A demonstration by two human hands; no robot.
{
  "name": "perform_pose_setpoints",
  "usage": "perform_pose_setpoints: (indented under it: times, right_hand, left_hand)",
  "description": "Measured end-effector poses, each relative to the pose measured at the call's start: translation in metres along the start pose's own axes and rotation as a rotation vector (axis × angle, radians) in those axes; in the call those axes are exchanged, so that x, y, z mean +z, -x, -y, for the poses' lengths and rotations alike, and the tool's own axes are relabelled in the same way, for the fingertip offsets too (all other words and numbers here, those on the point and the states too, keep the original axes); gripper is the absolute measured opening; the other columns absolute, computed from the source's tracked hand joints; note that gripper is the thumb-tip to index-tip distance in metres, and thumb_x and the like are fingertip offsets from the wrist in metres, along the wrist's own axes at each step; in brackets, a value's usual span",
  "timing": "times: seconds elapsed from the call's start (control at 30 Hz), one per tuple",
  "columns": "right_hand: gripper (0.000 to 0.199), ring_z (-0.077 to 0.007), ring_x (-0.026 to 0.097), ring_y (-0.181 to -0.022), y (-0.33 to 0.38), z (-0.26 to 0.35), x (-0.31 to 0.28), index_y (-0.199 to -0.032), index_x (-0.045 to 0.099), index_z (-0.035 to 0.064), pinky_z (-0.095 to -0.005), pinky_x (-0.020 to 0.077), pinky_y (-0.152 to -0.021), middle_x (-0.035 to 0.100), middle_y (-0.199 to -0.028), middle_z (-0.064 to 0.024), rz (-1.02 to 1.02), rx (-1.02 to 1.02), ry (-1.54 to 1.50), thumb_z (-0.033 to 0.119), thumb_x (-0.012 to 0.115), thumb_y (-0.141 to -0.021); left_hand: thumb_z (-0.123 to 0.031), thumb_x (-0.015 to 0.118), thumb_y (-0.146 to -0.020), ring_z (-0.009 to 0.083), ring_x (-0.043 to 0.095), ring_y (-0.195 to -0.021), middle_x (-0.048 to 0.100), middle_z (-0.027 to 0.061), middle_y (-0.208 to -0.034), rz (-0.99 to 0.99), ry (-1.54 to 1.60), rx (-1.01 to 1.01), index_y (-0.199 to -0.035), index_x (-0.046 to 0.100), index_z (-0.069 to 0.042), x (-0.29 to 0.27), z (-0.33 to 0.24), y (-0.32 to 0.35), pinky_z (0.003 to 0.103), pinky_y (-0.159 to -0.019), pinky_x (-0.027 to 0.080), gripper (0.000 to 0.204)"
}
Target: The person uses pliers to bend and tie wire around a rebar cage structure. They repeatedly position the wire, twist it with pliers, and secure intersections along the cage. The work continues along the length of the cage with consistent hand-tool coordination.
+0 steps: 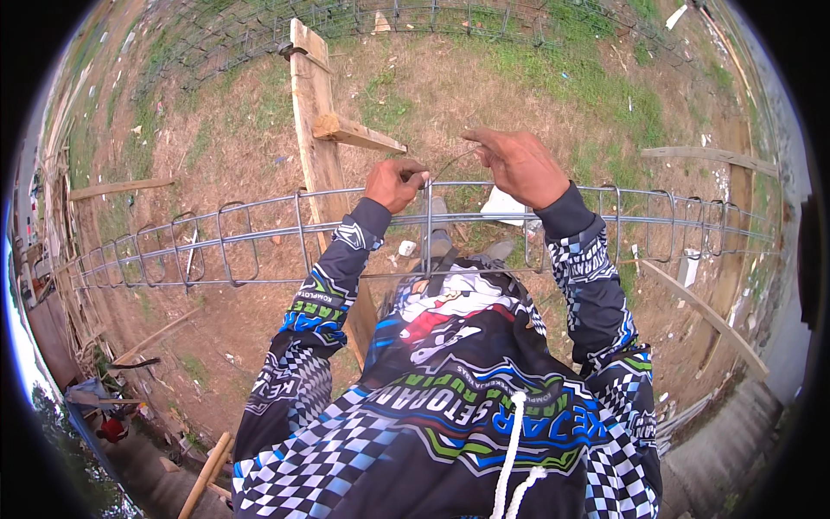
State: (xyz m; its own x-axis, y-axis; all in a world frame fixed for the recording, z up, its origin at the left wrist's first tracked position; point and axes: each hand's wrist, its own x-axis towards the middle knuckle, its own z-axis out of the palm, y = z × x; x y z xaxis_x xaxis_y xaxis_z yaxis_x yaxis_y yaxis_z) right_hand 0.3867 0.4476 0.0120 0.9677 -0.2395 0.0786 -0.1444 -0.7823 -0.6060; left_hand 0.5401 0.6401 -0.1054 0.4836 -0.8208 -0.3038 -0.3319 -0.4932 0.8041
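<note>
A long rebar cage (pixel 259 201) of steel bars with square stirrups runs across in front of me at waist height. My left hand (pixel 395 185) is closed in a pinch at its far top bar, beside one stirrup (pixel 428 229). A thin, dark tie wire (pixel 451 162) curves up from there to my right hand (pixel 521 167). The right thumb and fingers pinch the wire's other end, a little above and beyond the bar. The left fingertips meet the wire's lower end, partly hidden by the hand.
An upright wooden board (pixel 309 95) with a short timber crosspiece (pixel 359 133) stands behind the cage, left of centre. More rebar cages (pixel 415 17) lie on the grass at the far side. Loose planks (pixel 705 316) lie at the right. A white scrap (pixel 503 208) is on the ground by my feet.
</note>
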Motion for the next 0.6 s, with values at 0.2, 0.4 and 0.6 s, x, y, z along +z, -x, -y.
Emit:
perform_pose_setpoints:
  times: [0.2,0.4,0.6]
  right_hand:
    - [0.024,-0.0368,0.067,-0.079,-0.016,-0.083,0.036,-0.104,0.069,0.0111,-0.0472,0.0504,-0.074,0.069,-0.081,-0.0167,0.292,0.224,0.450,0.009,0.058,-0.082]
    - [0.023,-0.0345,0.067,-0.089,-0.004,-0.087,0.083,-0.101,0.068,0.0107,-0.0462,0.0498,-0.079,0.071,-0.087,-0.0146,0.512,0.296,0.207,0.015,0.059,-0.081]
    - [0.029,-0.0290,0.066,-0.080,-0.001,-0.074,0.075,-0.104,0.072,0.0077,-0.0402,0.0503,-0.073,0.070,-0.089,-0.0136,0.468,0.230,-0.342,0.027,0.070,-0.082]
  left_hand:
    - [-0.018,0.067,-0.085,0.0204,0.070,-0.072,0.073,0.0129,-0.081,0.065,-0.003,0.070,-0.102,0.074,-0.003,-0.003,0.003,-0.001,0.032,-0.068,0.053,0.024]
    - [-0.013,0.065,-0.082,0.0211,0.070,-0.075,0.073,0.0135,-0.086,0.148,0.035,0.123,-0.105,0.073,-0.003,-0.011,0.003,0.001,0.032,-0.070,0.054,0.026]
    - [-0.010,0.067,-0.078,0.0208,0.070,-0.075,0.072,0.0129,-0.085,0.215,0.027,0.191,-0.113,0.070,-0.004,-0.015,0.003,0.001,0.031,-0.069,0.054,0.036]
